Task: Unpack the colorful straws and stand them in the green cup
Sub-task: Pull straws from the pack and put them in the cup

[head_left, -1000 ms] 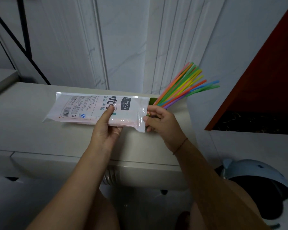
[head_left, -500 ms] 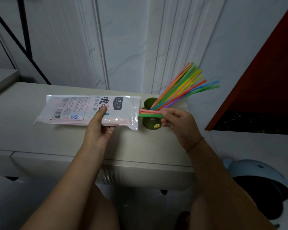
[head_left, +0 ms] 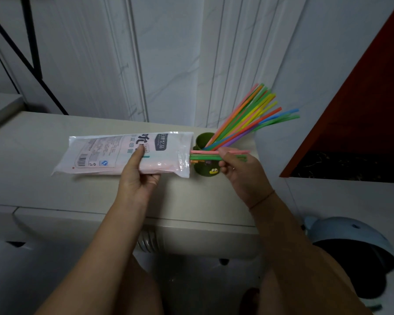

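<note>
Pale marble-look wall panels [head_left: 168, 64] are seen behind a cream counter [head_left: 43, 142], on which a green cup [head_left: 201, 142] is stood near the right end. A fan of colorful straws [head_left: 248, 119] is held in the cup, leaning up and to the right. A plastic straw packet [head_left: 100, 153] is held lengthwise over the counter, its open end turned toward the cup and just beside it. The packet is gripped near its middle by the left hand [head_left: 137, 178]: the thumb is laid on the printed top face and the other fingers are curled beneath, with the forearm stretched forward from the lower left. A few pink and green straws [head_left: 205, 155] are seen sticking partly out of the open end, lying level in front of the cup. They are pinched by the right hand [head_left: 239, 173] between thumb and curled fingers, and a thin cord [head_left: 262, 198] is worn round that wrist. A blue bin [head_left: 350, 233] is seen at lower right.
</note>
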Tool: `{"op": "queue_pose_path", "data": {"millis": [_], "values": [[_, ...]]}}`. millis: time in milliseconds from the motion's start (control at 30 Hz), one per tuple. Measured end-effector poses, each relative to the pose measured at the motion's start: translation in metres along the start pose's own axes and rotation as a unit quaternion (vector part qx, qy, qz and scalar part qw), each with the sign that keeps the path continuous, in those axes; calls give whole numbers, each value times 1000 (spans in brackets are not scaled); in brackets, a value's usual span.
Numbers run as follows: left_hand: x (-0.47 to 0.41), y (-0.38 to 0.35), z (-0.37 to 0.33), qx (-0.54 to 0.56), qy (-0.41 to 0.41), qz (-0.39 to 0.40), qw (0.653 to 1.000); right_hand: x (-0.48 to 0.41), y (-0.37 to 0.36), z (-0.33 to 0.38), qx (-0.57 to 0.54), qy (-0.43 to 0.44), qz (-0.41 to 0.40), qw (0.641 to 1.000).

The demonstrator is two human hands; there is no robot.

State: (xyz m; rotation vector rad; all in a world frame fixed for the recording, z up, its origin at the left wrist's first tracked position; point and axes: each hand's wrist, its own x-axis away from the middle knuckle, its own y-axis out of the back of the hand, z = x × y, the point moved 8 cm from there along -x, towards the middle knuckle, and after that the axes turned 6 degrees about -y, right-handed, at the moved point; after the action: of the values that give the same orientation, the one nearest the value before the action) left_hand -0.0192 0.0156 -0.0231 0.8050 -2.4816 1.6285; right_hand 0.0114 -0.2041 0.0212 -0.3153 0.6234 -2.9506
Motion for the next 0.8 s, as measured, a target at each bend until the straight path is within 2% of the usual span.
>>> {"op": "queue_pose_path", "data": {"millis": [100,267,467,800], "values": [[-5,7,-10,-8,-6,-11,1000,0,14,15,-11,7,-17,1000],[-3,4,-2,-24,-2,-6,1000,3,8,18,-102,3,-3,995],[4,-3,17,-21,20,4,1000,6,-16,2,-26,22,38,999],[-11,16,-17,-21,-13,-13,1000,7,30,55,3,107,-73,992]]}}
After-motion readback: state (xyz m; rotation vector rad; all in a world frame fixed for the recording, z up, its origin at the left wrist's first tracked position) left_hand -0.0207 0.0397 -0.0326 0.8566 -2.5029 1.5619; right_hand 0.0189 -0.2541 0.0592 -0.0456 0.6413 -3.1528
